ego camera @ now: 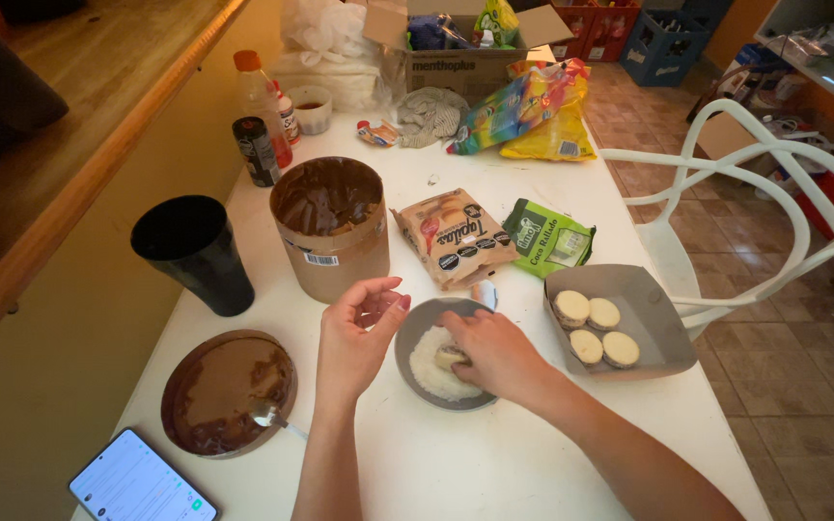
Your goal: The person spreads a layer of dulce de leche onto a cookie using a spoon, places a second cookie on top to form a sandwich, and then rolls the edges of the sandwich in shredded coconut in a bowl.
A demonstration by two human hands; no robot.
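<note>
Nearest the camera, both forearms rose from the bottom edge of the frame over the white bench [456,463]. At centre stood a tall brown tub [330,227] of caramel-coloured spread, with its smeared lid [229,391] and a spoon [267,415] at lower left. Right of centre, a grey paper tray [629,323] carried four filled round biscuits [596,328]. Between the hands sat a small grey bowl [412,338] of white shredded coconut [431,371].

Rolling the piece well probably meant turning it on its edge with light pressure, so the coconut stuck to the filling without the halves sliding apart.

In the bowl, the right hand [499,352] lay palm down, its grip closed around a small round biscuit sandwich [450,358] pressed into the coconut. Beside the bowl's left rim, the left hand [354,333] hovered with fingers loosely curled and spread, holding nothing, thumb and fingertips apart as if kept clean.
</note>
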